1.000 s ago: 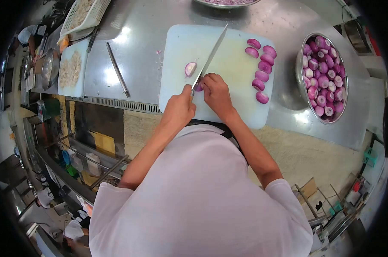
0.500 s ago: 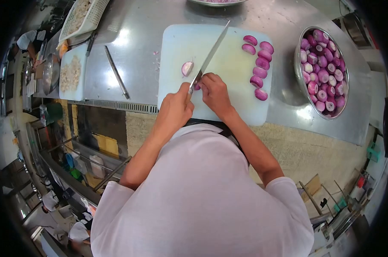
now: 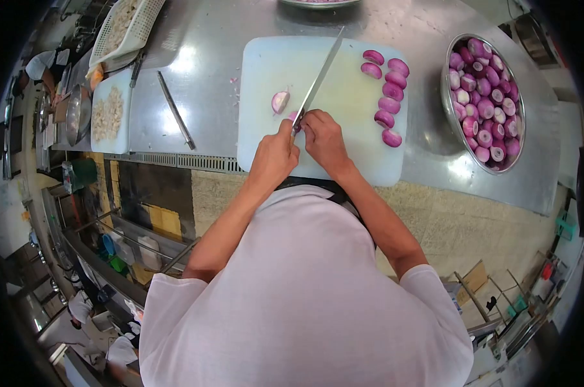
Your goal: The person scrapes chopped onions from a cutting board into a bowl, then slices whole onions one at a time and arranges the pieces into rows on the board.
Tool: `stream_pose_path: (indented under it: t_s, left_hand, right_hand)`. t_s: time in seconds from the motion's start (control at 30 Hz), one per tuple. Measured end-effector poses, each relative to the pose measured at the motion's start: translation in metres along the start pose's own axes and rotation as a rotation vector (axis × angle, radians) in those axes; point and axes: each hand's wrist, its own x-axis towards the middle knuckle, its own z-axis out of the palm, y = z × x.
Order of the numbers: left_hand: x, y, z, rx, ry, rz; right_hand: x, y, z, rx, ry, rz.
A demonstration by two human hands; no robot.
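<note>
My left hand is closed around the handle of a long kitchen knife, whose blade points away over the white cutting board. Close beside it, my right hand has its fingers curled down on a red onion piece, mostly hidden under the fingertips and the blade. A small purple onion slice shows on the left side of the blade. Further left lies a cut onion piece, its pale face showing. Several purple onion halves lie in rows along the board's right side.
A steel bowl of peeled red onions stands at right. Another bowl is at the far edge. Leftward lie a metal rod-like tool, a second board with pale chopped pieces, and a white basket. A person is at far left.
My left hand and the knife handle have shifted slightly right, nearer my right hand. A small onion slice now shows left of the blade. The onion halves keep their places on the board.
</note>
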Motion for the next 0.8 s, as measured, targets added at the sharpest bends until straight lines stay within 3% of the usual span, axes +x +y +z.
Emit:
stream_pose_path:
  t_s: [0.17,0.23,0.33,0.43,0.53,0.6,0.73,0.8]
  left_hand:
    - [-0.007,0.006,-0.035,-0.138,0.048,-0.039]
    - [-0.015,-0.004,-0.046,-0.146,0.072,0.008]
    - [-0.014,-0.015,-0.054,-0.259,0.161,-0.112]
    - [-0.009,-0.047,-0.05,-0.294,0.193,-0.211]
    - [-0.018,-0.072,-0.038,-0.297,0.179,-0.308]
    - [-0.027,-0.086,-0.029,-0.268,0.199,-0.236]
    - [-0.029,-0.079,-0.03,-0.307,0.198,-0.251]
    - [-0.025,-0.074,-0.031,-0.207,0.236,-0.172]
  right_hand:
    - [0.003,0.0,0.001,-0.014,-0.011,0.011]
    - [0.007,-0.015,0.004,-0.099,-0.02,0.135]
    - [0.016,-0.037,0.009,-0.175,-0.162,0.142]
    - [0.023,-0.012,0.013,-0.256,-0.167,0.121]
    - [0.044,0.046,-0.022,-0.412,0.073,0.082]
    - [0.059,0.055,-0.062,-0.587,0.093,0.076]
    - [0.072,0.03,-0.06,-0.608,0.026,0.052]
    - [0.071,0.008,-0.019,-0.22,-0.032,-0.036]
